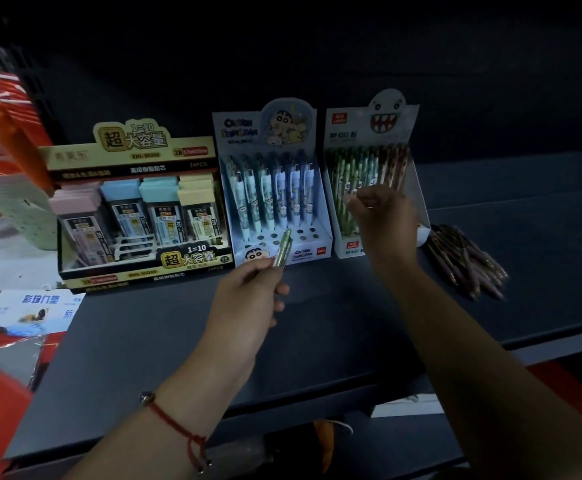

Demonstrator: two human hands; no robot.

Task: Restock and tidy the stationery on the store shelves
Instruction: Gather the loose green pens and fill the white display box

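1. Our left hand pinches a green pen, its tip up before the blue box.
2. Our right hand reaches into the ghost box, fingers curled among its pens; whether it grips one we cannot tell.
3. Loose brown pens lie on the shelf, just right of that box.
4. The lead box stands at the left.

Right hand covers lower front of ghost pen box; whether fingers pinch pen there, cannot tell. Left hand hides lower part of green pen. Loose dark pens right of right hand too dim to count. Orange object far left of left hand blurred, cut by edge. Print on lead-refill box too small to read.
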